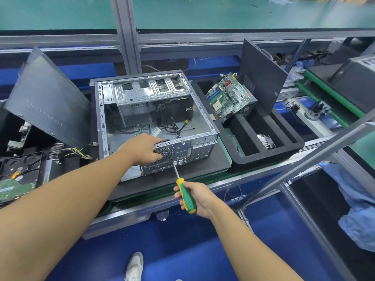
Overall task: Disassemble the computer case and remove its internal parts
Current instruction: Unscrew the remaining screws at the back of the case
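The left hand [142, 148] grips the computer case [156, 118] rear edge; the right hand [195, 196] holds a screwdriver [183, 186] against it. Right of the case, a foam tray [267, 151] holds the motherboard [228, 96].

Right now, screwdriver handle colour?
Green with yellow, on the screwdriver gripped by the right hand; head view.

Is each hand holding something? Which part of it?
The right hand grips the screwdriver by its green-and-yellow handle. The left hand holds the computer case at its rear panel's top edge.
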Tool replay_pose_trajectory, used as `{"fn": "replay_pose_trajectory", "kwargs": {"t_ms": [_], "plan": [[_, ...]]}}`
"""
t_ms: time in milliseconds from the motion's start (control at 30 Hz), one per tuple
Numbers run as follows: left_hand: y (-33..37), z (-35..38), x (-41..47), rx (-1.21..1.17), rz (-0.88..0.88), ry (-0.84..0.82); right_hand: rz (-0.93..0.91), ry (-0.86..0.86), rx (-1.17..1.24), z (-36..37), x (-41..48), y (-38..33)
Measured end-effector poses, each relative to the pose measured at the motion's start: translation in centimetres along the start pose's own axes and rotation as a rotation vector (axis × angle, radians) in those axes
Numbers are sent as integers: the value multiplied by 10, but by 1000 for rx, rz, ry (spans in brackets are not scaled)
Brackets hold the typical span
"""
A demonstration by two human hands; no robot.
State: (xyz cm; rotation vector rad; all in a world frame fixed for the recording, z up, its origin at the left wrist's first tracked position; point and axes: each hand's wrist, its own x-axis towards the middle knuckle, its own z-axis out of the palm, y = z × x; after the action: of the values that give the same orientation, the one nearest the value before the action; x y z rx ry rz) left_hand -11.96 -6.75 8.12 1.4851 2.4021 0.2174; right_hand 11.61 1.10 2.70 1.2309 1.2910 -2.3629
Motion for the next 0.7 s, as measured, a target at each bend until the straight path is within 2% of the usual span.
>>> {"fn": "replay_pose_trajectory", "kwargs": {"t_ms": [267, 400, 700], "plan": [[-1, 1, 1, 11, -15, -8, -191, 160, -169, 0, 3, 9], [-1, 2, 0, 5, -23, -6, -195, 244, -234, 2, 5, 9], [0, -1, -1, -3, 1, 14, -46, 99, -104, 6, 6, 1]]}}
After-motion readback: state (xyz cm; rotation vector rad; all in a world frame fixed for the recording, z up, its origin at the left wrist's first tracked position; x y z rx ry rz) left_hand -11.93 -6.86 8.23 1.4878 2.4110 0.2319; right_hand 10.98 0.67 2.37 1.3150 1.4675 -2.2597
